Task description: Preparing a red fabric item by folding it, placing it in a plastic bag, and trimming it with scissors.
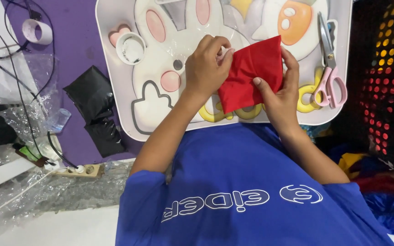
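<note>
1. My left grip (206, 64) is closed on the upper left edge of the red cloth (251, 75), fingers curled over and knuckles toward me, the fingertips pinching the fabric near its top corner.
2. My right grip (277, 91) holds the cloth's right side: the thumb (261, 86) lies flat across the front of the fabric, and the other fingers wrap round its right edge from behind.
3. The cloth is folded into a rough square, tilted so that one corner points up to the right. It sits between my two hands, over the lower middle of the tray (115, 91).
4. Both wrists are bent inward, and my forearms come up from my blue shirt (251, 182) and draw together toward the cloth, the left one at a longer slant than the right.
5. The tray is white with rounded corners and bears a cartoon rabbit with pink ears and cheeks, and yellow shapes along its lower edge.
6. On the tray, a tape roll (131, 48) lies left of my left hand, and scissors (329, 68) with pink handles lie just right of my right hand.
7. Left of the tray, on the purple table (76, 45), lie black plastic bags (94, 107), cables, clear film and a power strip (80, 171).
8. A black basket (384, 68) with holes stands at the far right.
</note>
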